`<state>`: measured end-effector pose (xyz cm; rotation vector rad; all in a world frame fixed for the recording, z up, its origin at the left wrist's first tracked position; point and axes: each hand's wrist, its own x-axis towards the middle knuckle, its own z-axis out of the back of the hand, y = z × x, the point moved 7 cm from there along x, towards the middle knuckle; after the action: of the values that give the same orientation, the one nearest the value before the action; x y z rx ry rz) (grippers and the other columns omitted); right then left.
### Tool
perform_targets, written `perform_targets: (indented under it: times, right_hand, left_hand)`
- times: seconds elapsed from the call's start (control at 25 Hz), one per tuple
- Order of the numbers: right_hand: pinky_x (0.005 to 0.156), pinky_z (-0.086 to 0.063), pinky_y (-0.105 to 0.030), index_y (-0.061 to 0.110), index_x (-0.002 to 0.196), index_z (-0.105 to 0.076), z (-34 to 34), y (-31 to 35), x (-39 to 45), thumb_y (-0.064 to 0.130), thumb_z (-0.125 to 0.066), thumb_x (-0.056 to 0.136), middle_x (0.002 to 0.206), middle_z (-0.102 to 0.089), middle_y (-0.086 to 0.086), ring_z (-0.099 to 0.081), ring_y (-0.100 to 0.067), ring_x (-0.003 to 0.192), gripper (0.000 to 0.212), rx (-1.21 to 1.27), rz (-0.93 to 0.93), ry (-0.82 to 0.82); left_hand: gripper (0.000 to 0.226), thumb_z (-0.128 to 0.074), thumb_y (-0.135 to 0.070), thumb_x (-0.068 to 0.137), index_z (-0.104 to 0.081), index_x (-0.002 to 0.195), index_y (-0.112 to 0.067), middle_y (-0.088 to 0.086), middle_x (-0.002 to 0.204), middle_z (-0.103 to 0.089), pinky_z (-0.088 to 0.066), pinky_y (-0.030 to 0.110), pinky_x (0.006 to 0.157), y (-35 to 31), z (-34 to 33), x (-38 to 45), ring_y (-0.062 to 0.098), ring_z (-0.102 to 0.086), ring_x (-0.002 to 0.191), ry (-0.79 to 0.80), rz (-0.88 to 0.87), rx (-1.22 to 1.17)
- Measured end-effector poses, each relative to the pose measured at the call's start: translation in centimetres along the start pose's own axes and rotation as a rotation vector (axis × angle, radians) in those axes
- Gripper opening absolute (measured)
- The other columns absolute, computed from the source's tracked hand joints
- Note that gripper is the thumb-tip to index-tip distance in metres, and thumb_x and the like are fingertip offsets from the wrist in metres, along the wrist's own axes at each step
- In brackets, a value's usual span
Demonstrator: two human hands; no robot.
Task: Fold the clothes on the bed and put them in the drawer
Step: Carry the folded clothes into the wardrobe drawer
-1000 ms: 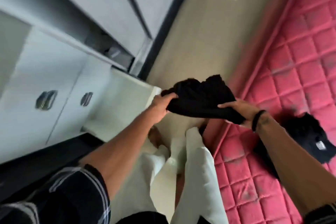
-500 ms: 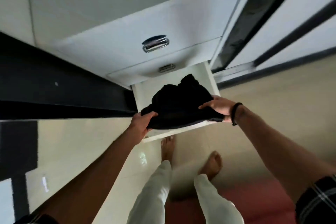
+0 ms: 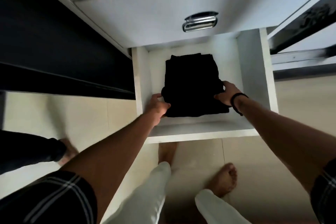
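Head view: folded black cloth (image 3: 190, 85) lies in the open drawer (image 3: 252, 78), frame centre. Left grip (image 3: 157, 104) and right grip (image 3: 226, 94) pinch its near corners. Soft, light, floppy; best held at the edges.

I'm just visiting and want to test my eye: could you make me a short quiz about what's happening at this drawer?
1. True or false: the folded black garment lies inside the open drawer.
2. Which wrist wears the black band? A) left B) right
3. What shiny part sits on the closed drawer front above?

Key:
1. True.
2. B; the right hand and the left hand grip the garment's two near corners.
3. A metal handle.
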<state>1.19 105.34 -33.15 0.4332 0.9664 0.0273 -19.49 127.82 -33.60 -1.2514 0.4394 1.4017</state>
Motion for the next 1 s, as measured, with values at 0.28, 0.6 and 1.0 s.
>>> perform_targets:
  times: [0.28, 0.6, 1.0]
  right_hand:
    - [0.097, -0.056, -0.046, 0.021, 0.146, -0.048, 2.2, -1.8, -7.6, 0.030, -0.068, 0.087, 0.132, -0.064, -0.013, -0.065, -0.033, 0.114, 0.062, 0.100, -0.058, 0.009]
    - [0.096, -0.057, -0.041, 0.025, 0.126, -0.064, 10.8, -5.7, -26.4, 0.028, -0.066, 0.090, 0.112, -0.071, -0.005, -0.069, -0.025, 0.100, 0.036, 0.483, -0.156, -0.216]
    - [0.088, -0.055, -0.029, 0.018, 0.112, -0.072, 8.3, -24.9, -50.5, 0.016, -0.061, 0.087, 0.097, -0.077, -0.007, -0.071, -0.026, 0.100, 0.027, 0.964, -0.552, -0.515]
  left_hand:
    - [0.052, -0.069, -0.032, 0.096, -0.051, 0.143, -0.019, 0.009, 0.126, -0.066, -0.047, 0.030, 0.093, -4.6, 0.2, -8.6, 0.029, -0.062, 0.118, -0.015, -0.233, 0.536]
    - [0.013, -0.070, -0.029, 0.091, -0.070, 0.102, -0.022, 0.009, 0.094, -0.078, -0.061, 0.043, 0.089, -13.0, -7.1, -25.8, 0.026, -0.076, 0.088, 0.348, -0.440, 0.708]
    - [0.021, -0.066, -0.038, 0.068, -0.071, 0.082, -0.023, 0.000, 0.073, -0.076, -0.058, 0.037, 0.074, -3.4, -24.0, -45.5, 0.026, -0.070, 0.066, 0.740, -0.635, 1.144]
